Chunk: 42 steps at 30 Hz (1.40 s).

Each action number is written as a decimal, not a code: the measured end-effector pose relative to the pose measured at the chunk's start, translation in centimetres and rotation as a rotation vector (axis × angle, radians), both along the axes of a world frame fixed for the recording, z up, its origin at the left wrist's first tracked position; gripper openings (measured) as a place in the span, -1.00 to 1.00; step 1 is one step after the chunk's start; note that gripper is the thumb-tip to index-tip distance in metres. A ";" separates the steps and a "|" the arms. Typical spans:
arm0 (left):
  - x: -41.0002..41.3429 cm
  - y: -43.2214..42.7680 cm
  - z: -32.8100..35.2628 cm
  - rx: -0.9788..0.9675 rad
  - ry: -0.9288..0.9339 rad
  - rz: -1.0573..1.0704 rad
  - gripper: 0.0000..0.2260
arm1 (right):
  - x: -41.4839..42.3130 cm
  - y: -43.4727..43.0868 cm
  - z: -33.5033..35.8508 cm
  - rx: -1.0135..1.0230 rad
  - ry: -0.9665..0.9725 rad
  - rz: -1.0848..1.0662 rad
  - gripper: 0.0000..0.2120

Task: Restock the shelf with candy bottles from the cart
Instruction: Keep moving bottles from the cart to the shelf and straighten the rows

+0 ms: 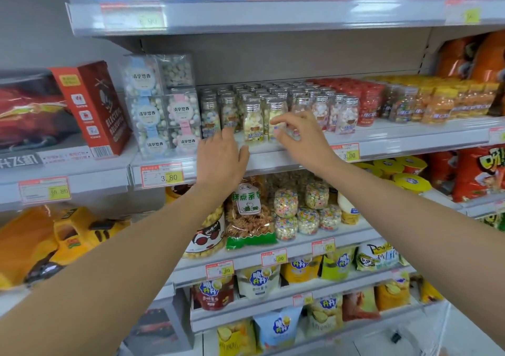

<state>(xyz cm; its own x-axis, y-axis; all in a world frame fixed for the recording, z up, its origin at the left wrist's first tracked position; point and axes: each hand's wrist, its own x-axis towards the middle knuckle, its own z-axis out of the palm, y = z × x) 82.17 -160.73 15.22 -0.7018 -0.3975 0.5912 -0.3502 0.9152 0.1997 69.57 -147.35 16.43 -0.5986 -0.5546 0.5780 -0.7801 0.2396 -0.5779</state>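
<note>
Bright, even store light from above; soft shadow under the top shelf [273, 17]. Slight motion blur everywhere, top price tags [134, 18] unreadable. Wide-angle bowing at edges. Small cap glints on candy bottles [253, 122].

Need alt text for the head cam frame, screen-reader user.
Two bare hands reach to a shop shelf packed with silver-capped candy bottles. The right hand pinches a front-row bottle between thumb and forefinger; the left hand is open at the shelf edge beside it. Snack bags and jars fill the shelves below.
</note>
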 end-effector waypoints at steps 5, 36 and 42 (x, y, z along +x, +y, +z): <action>0.5 -0.3 -0.6 -0.178 -0.146 0.017 -0.63 | -0.2 -0.7 0.8 0.210 -0.012 -0.074 -0.70; -2.0 0.9 1.3 0.060 -0.155 -0.026 -0.59 | -2.6 0.6 1.4 0.124 -0.016 -0.113 -0.76; -2.5 1.4 1.2 0.120 -0.123 -0.068 -0.61 | -2.3 0.3 1.5 0.139 -0.067 -0.093 -0.73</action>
<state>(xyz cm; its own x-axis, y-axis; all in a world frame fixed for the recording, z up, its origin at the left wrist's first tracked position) 79.72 -159.34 16.45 -0.7938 -0.4093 0.4499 -0.3168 0.9097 0.2687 67.32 -147.10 17.88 -0.6854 -0.5668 0.4571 -0.7119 0.3897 -0.5842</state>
